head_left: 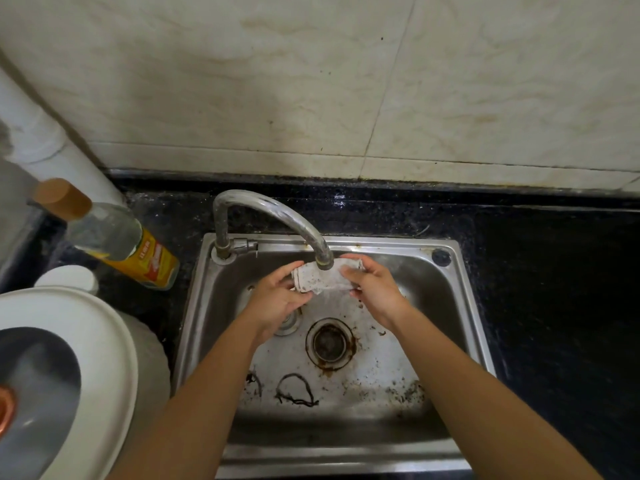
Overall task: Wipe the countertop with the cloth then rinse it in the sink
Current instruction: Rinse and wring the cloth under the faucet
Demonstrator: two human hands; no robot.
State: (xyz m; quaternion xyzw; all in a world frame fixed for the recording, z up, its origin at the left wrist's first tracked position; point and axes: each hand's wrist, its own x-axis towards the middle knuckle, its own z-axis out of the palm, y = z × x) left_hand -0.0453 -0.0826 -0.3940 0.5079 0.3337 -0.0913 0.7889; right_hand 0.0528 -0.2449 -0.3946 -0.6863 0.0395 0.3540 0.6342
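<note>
Both hands are holding the soiled cloth stretched under the faucet spout, above the sink: the left hand pinching one end, the right hand gripping the other. Rubbing the speckled face and turning it under running water would probably rinse it best.

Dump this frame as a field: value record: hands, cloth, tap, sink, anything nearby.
cloth: white, dirt-speckled, stretched between both hands just under the spout
left hand: grips the left end of it
right hand: grips the right end of it
faucet: curved metal, outlet over the basin
water flow: cannot tell
sink: steel, stained; dark debris on the floor near the drain
countertop: black, speckled, surrounds the basin
bottle: clear, yellow label, stands to the left
task stage: rinsing
</note>
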